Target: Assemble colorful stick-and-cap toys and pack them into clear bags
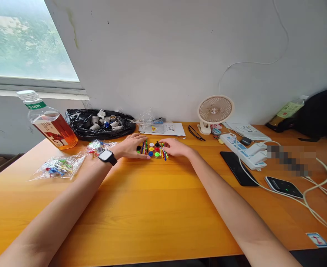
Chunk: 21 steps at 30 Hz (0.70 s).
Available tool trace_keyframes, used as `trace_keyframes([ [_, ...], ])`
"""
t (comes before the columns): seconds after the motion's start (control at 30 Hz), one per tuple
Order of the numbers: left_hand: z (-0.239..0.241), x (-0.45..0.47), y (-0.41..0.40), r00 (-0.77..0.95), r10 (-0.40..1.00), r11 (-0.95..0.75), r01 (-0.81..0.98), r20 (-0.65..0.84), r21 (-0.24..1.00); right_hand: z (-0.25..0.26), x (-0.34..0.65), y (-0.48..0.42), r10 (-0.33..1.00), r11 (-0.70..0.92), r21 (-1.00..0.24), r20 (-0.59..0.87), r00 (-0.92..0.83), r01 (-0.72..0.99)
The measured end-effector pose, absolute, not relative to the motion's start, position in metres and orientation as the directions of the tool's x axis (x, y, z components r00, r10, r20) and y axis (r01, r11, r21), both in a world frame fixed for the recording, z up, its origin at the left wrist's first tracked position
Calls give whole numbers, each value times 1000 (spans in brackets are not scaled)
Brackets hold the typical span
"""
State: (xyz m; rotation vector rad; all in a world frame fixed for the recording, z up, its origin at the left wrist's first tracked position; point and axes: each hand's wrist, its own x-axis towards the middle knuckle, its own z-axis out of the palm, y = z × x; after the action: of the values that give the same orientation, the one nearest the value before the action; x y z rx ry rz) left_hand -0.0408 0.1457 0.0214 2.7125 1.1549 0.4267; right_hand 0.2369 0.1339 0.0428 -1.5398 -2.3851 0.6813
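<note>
My left hand [132, 146] rests on the table, its thumb and fingers apart around thin coloured plastic sticks [144, 147]. Close by on the right is my right hand [176, 147], its bent fingertips drawn together at a second bunch of coloured sticks [163, 152]; what they pinch is too small to make out. Between the hands lie small round plastic pieces in rows, among them a white disc [151, 145], a blue disc [151, 154] and a green disc [157, 154]. The fingers partly cover other pieces. A black watch [107, 157] is on my left wrist.
Clear bags of small coloured parts [60, 167] lie at left, near a drink bottle [53, 124]. Behind them sits a black plastic bag [77, 124] of cardboard tubes. A fan [215, 110], power strip [242, 151], black phone [237, 167] and loose cables stand or lie right.
</note>
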Motion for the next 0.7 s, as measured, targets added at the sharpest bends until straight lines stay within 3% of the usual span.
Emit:
trace_keyframes([
  [0.23, 20, -38, 147, 686, 684, -730, 653, 251, 203, 45, 244, 135, 879, 334, -525, -125, -459, 783],
  [0.7, 44, -11, 123, 771, 538, -829, 556, 340, 50, 38, 241, 136, 865, 381, -592, -41, -499, 710],
])
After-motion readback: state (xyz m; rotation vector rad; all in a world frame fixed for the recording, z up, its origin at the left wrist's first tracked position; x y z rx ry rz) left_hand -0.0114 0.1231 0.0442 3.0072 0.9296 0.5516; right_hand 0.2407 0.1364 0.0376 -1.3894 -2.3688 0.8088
